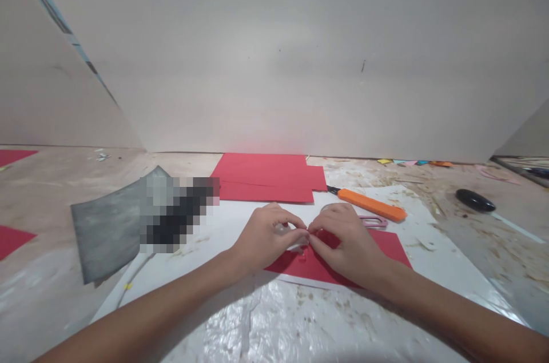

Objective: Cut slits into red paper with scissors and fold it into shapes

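Head view: pinching with left hand (268, 237) and right hand (349, 244), nearly closed, tips together over red card (392, 246), near centre; cannot tell whether gripping anything. Farther right, orange knife (371, 204); far centre, red sheets (266, 174).

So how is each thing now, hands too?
Left hand: thumb and finger pinched together
Right hand: pinched too, fingertips beside the left's
Front red sheet: flat, partly under the hands
Back red sheets: flat, overlapping
Grey sheet: slightly curled, it seems
Orange tool: lying down
Pink item: partly hidden
Black oval thing: lying down
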`<state>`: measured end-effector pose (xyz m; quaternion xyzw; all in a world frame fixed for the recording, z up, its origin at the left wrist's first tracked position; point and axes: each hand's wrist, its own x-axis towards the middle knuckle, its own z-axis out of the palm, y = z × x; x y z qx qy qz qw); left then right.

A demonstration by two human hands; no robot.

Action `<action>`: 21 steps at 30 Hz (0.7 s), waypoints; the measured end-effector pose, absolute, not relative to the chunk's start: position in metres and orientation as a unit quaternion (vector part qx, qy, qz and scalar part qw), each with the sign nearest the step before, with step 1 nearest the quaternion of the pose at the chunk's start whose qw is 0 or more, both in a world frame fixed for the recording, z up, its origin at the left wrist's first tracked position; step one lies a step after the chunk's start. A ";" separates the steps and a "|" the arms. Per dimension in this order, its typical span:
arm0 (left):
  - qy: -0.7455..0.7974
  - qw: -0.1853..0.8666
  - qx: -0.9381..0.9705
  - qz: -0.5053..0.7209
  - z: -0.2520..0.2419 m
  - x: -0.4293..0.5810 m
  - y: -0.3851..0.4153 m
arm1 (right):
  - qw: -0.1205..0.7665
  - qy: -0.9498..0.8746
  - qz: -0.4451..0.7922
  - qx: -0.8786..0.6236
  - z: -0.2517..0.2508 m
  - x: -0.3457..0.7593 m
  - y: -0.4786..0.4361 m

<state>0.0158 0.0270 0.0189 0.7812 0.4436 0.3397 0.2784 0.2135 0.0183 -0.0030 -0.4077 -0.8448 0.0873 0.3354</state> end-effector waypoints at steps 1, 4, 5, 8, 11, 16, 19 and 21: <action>0.441 0.276 0.784 0.338 0.019 0.015 0.027 | 0.339 -0.842 0.087 -0.410 -0.003 0.214 0.018; 0.428 0.275 0.792 0.338 0.018 0.014 0.027 | 0.346 -0.837 0.089 -0.415 -0.002 0.213 0.017; 0.423 0.274 0.795 0.337 0.017 0.014 0.027 | 0.346 -0.836 0.091 -0.416 -0.002 0.214 0.017; 0.408 0.263 0.809 0.331 0.016 0.013 0.028 | 0.343 -0.837 0.093 -0.417 -0.003 0.214 0.017; 0.388 0.246 0.825 0.328 0.015 0.012 0.029 | 0.342 -0.839 0.095 -0.412 -0.003 0.214 0.017; 0.354 0.230 0.841 0.337 0.013 0.012 0.030 | 0.355 -0.841 0.094 -0.398 -0.003 0.213 0.016; 0.344 0.199 0.850 0.347 0.012 0.011 0.031 | 0.365 -0.840 0.092 -0.390 -0.004 0.212 0.015; 0.336 0.169 0.856 0.355 0.011 0.011 0.031 | 0.373 -0.838 0.092 -0.387 -0.003 0.212 0.015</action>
